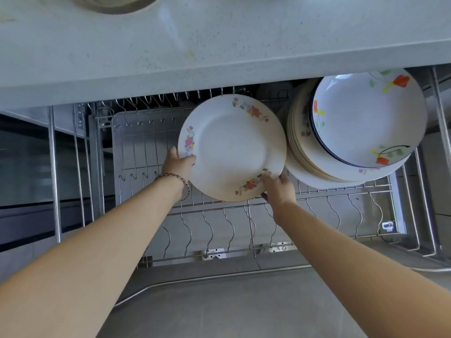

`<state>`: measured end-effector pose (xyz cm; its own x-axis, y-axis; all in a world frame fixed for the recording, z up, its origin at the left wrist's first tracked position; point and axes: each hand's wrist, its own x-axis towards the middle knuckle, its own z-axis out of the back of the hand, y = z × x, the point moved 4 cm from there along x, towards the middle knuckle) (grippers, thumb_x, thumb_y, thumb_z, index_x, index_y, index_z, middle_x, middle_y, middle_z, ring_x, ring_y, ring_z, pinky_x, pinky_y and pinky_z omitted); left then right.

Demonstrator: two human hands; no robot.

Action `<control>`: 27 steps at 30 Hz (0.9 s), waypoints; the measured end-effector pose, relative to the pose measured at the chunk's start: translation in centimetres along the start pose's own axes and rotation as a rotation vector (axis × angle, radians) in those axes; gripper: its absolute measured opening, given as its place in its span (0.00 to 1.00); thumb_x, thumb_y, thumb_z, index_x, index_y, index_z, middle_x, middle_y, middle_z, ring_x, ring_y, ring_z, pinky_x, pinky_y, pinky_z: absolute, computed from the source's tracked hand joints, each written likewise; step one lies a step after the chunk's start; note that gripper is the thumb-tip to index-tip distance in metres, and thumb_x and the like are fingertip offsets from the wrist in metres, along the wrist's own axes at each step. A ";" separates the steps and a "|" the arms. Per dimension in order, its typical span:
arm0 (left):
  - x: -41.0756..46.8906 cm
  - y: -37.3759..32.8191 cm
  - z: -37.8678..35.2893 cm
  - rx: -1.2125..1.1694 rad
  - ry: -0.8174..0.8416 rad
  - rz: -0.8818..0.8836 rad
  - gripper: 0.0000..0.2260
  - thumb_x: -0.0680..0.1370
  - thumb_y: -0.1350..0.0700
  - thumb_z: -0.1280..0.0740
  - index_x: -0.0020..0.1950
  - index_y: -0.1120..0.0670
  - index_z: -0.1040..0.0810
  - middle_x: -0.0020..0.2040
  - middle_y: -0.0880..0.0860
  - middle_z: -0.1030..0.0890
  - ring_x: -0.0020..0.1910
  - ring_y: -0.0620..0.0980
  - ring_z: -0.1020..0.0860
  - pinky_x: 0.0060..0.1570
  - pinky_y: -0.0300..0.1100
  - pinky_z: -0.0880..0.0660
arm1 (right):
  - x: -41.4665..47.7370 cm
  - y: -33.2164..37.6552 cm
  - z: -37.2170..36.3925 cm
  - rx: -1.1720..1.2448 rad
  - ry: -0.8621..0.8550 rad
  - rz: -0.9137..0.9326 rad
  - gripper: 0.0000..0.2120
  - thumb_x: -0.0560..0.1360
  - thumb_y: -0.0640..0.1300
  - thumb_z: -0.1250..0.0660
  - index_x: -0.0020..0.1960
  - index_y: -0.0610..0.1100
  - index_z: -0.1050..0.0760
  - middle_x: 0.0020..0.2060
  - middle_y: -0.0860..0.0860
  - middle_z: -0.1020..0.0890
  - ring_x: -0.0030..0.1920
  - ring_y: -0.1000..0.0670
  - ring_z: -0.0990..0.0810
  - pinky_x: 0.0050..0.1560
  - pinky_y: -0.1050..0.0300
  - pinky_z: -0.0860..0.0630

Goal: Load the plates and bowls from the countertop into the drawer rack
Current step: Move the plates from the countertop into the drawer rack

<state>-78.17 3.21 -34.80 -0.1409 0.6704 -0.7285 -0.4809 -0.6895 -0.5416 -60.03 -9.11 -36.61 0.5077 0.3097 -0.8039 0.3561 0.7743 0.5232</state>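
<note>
A cream plate with pink flower sprays hangs face-up over the middle of the wire drawer rack. My left hand grips its left rim, thumb on top. My right hand holds its lower right rim. To the right, a stack of several cream plates rests in the rack. On top of that stack sits a white bowl with red poppies and a dark rim.
The pale countertop overhangs the drawer's back. A round dish edge shows at the top left of the counter. Upright wire dividers fill the rack's left part. The drawer's steel front rail runs below.
</note>
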 end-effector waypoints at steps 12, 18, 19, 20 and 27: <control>0.1 1.6 -1.0 -0.045 -0.062 0.142 0.13 0.77 0.62 0.39 0.62 0.59 0.29 0.61 0.61 0.23 0.58 0.62 0.22 0.59 0.60 0.25 | 0.4 -1.0 -0.5 0.045 0.068 -0.019 0.04 0.76 0.40 0.39 0.49 0.42 0.30 0.40 0.48 0.23 0.49 0.42 0.22 0.61 0.40 0.26; -0.2 3.0 -1.2 -0.048 -0.043 0.144 0.07 0.77 0.62 0.40 0.54 0.55 0.29 0.59 0.61 0.23 0.57 0.62 0.22 0.57 0.62 0.25 | 0.3 -1.9 0.0 0.042 0.067 -0.028 0.04 0.76 0.40 0.39 0.42 0.45 0.31 0.38 0.48 0.24 0.48 0.43 0.23 0.62 0.39 0.26; -0.3 3.2 -1.2 -0.054 -0.048 0.144 0.06 0.76 0.61 0.39 0.52 0.54 0.30 0.58 0.61 0.23 0.57 0.63 0.22 0.57 0.62 0.25 | 0.3 -2.0 0.1 0.021 0.068 -0.026 0.03 0.76 0.40 0.39 0.43 0.44 0.31 0.39 0.48 0.24 0.49 0.42 0.23 0.61 0.39 0.26; -0.5 3.3 -1.2 -0.055 -0.050 0.138 0.05 0.76 0.61 0.39 0.50 0.54 0.31 0.57 0.61 0.23 0.57 0.62 0.22 0.56 0.62 0.25 | 0.3 -1.9 0.1 -0.002 0.072 -0.019 0.02 0.77 0.41 0.39 0.45 0.43 0.31 0.40 0.48 0.24 0.49 0.41 0.22 0.61 0.39 0.26; -1.9 2.3 -0.8 0.119 -0.039 0.126 0.16 0.77 0.58 0.40 0.64 0.59 0.31 0.60 0.59 0.25 0.56 0.58 0.24 0.59 0.55 0.24 | -0.5 -0.7 0.8 -0.215 0.086 -0.059 0.18 0.77 0.47 0.39 0.61 0.36 0.31 0.45 0.46 0.26 0.46 0.43 0.24 0.43 0.53 0.27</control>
<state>-78.34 0.20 -34.98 -0.2390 0.5923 -0.7694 -0.5556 -0.7333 -0.3919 -59.86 -10.26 -36.36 0.4186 0.2993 -0.8574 0.2033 0.8893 0.4097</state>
